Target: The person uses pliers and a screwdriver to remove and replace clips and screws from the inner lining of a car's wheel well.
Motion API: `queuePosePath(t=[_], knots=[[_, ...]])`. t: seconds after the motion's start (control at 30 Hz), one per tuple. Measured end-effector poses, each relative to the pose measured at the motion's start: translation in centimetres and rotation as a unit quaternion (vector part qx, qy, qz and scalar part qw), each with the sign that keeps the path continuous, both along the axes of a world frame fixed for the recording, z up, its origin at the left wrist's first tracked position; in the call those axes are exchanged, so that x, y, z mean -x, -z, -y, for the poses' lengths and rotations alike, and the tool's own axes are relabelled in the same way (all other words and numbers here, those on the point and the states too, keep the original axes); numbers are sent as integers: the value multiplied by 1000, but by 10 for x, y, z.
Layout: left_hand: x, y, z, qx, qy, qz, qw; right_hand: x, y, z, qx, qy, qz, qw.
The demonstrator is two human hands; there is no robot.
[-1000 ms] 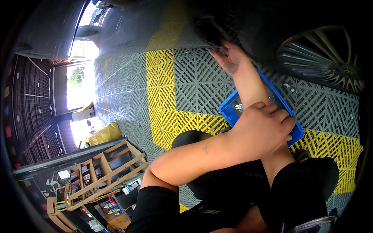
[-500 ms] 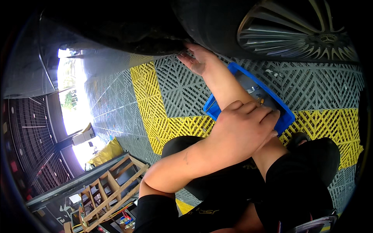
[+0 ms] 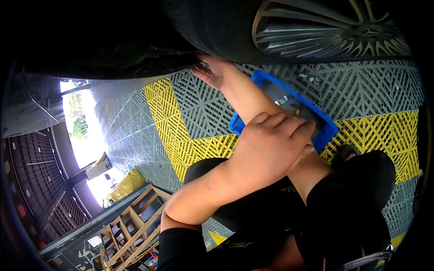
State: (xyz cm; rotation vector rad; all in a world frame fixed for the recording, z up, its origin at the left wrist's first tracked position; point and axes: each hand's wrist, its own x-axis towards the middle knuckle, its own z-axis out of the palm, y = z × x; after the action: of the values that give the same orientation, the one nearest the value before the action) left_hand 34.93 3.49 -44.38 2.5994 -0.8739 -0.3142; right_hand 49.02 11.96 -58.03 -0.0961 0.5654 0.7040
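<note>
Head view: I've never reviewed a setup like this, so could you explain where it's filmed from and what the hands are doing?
There is no machine here, just a person's two bare hands. A wide fisheye camera worn on the head looks down, so straight edges bend. The left hand is wrapped over the right forearm. The right hand reaches to the dark lower edge of a vehicle, near a tyre and its spoked wheel; part of it is in shadow, so I can't tell whether it holds anything. On the grey and yellow grid floor sits a blue tray, partly hidden by the arms, with small items inside.
</note>
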Motion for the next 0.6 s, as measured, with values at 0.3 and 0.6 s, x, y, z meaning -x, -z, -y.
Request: queuePosePath(t=[0.3, 0.6], knots=[[-1, -8, 11, -4, 1, -2, 1000, -6, 3, -2, 44, -16, -1, 999], [-11, -2, 22, 34, 3, 2, 999, -9, 3, -2, 35, -2, 21, 999]])
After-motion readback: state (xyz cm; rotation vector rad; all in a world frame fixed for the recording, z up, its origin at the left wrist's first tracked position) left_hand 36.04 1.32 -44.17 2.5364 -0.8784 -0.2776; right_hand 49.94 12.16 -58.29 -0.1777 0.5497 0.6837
